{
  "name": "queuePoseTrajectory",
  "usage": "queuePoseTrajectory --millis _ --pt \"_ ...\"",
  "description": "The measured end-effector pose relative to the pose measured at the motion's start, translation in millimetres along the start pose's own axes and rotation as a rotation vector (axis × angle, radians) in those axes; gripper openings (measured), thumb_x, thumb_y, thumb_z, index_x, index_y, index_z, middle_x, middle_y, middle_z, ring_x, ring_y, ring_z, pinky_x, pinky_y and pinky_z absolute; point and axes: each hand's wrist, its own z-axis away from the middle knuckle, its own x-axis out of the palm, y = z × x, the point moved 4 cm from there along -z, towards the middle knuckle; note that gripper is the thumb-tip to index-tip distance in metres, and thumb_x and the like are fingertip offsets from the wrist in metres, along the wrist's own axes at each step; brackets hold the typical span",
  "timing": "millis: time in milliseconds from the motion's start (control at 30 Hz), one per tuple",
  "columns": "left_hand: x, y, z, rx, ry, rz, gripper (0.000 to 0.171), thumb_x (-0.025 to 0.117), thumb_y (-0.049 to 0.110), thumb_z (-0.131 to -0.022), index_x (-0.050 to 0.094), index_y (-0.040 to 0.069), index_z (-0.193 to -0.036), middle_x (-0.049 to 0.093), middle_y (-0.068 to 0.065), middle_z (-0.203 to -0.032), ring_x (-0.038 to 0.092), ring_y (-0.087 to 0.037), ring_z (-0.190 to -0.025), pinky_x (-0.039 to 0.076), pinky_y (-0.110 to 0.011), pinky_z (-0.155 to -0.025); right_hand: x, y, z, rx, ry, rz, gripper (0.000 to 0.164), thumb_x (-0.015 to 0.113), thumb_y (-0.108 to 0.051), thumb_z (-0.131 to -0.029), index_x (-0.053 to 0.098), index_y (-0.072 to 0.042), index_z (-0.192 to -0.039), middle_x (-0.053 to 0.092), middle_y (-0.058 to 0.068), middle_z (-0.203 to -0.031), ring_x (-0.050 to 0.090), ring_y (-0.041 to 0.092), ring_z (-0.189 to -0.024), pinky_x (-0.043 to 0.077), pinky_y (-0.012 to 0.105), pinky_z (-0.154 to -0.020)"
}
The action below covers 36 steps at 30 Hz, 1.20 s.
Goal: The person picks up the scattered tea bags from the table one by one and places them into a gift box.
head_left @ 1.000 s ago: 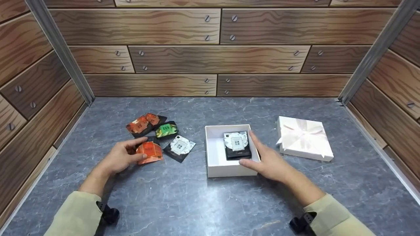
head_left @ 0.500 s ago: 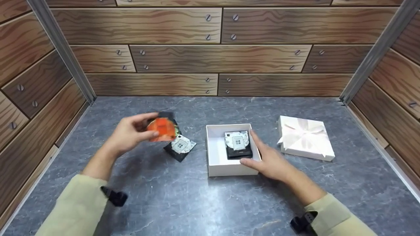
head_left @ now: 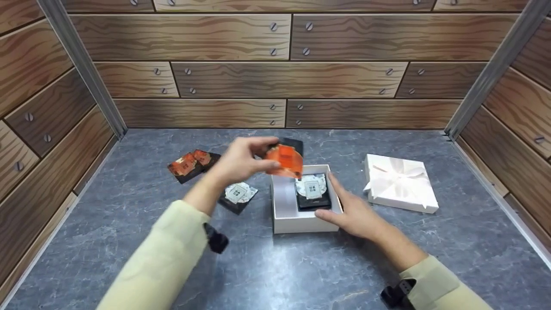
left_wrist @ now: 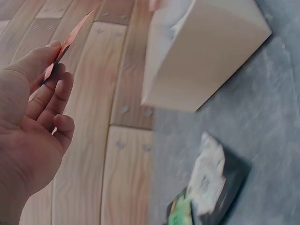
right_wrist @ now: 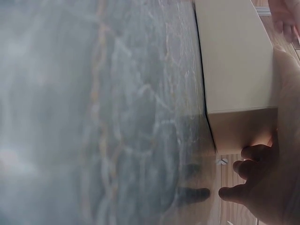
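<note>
Thumb and fingers of my left hand [head_left: 241, 161] pinch an orange-and-black sachet [head_left: 285, 160] over the far left corner of an open white gift box [head_left: 301, 224]. In the left wrist view this sachet [left_wrist: 70, 40] shows nearly edge-on. My right hand [head_left: 355, 213] holds the box at its right side, thumb over the near rim and index finger along the right wall. Inside the box, white-and-black sachets [head_left: 313, 189] lie stacked against the right side; the left part of its floor shows bare.
Two orange-and-black sachets [head_left: 186, 165] and a white-and-black sachet [head_left: 236, 196] lie left of the box. A green sachet [left_wrist: 180, 214] beside them is hidden behind my left arm in the head view. The white lid [head_left: 400, 183] with its ribbon bow rests at the right.
My left hand has lifted the orange-and-black sachet off the table and carried it right to the box. The right hand stays at the box, which has not moved.
</note>
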Motion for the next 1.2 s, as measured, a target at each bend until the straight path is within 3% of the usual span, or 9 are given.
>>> queuePoseTrajectory --millis 200,400,567,700,1200 --pt "36.8 -11.2 -12.0 -0.019 -0.039 -0.053 0.064 0.087 0.014 -0.089 0.062 0.004 -0.147 0.074 -0.004 -0.108 0.067 -0.019 -0.095 0.058 -0.029 -0.081 1 1 -1 0.012 -0.015 0.008 0.113 0.069 -0.069 -0.093 0.009 -0.016 -0.172 0.045 0.039 -0.152 0.050 0.056 -0.136 0.038 0.067 -0.114" --pt "59.1 -17.9 -17.7 -0.030 -0.034 -0.126 0.063 0.089 0.017 -0.088 0.065 0.006 -0.145 0.075 -0.003 -0.107 0.066 -0.020 -0.092 0.054 -0.028 -0.076 2 3 -2 0.023 -0.024 -0.001 0.115 0.069 -0.072 -0.091 0.007 -0.019 -0.173 0.045 0.039 -0.153 0.050 0.055 -0.136 0.038 0.067 -0.114" --pt "72.6 -20.2 -19.4 -0.061 -0.061 -0.174 0.066 0.090 0.019 -0.087 0.064 0.008 -0.146 0.076 -0.001 -0.112 0.069 -0.020 -0.102 0.055 -0.031 -0.092 1 2 -1 0.012 -0.015 -0.009 0.112 0.070 -0.068 -0.093 0.009 -0.017 -0.172 0.047 0.038 -0.152 0.052 0.053 -0.135 0.039 0.067 -0.113" --pt "81.6 -21.1 -21.1 -0.047 -0.092 -0.231 0.066 0.089 0.018 -0.088 0.063 0.006 -0.147 0.078 -0.004 -0.115 0.071 -0.014 -0.102 0.055 -0.032 -0.096 1 2 -1 0.000 -0.010 -0.011 0.109 0.070 -0.065 -0.094 0.011 -0.015 -0.172 0.048 0.037 -0.152 0.055 0.051 -0.134 0.042 0.066 -0.112" --pt "104.7 -21.9 -28.7 0.035 -0.146 -0.386 0.052 0.089 0.017 -0.088 0.072 0.006 -0.136 0.076 -0.004 -0.094 0.061 -0.012 -0.082 0.053 -0.031 -0.082 1 3 -1 -0.011 -0.009 -0.017 0.108 0.071 -0.063 -0.095 0.013 -0.014 -0.172 0.050 0.035 -0.152 0.057 0.047 -0.131 0.045 0.065 -0.109"
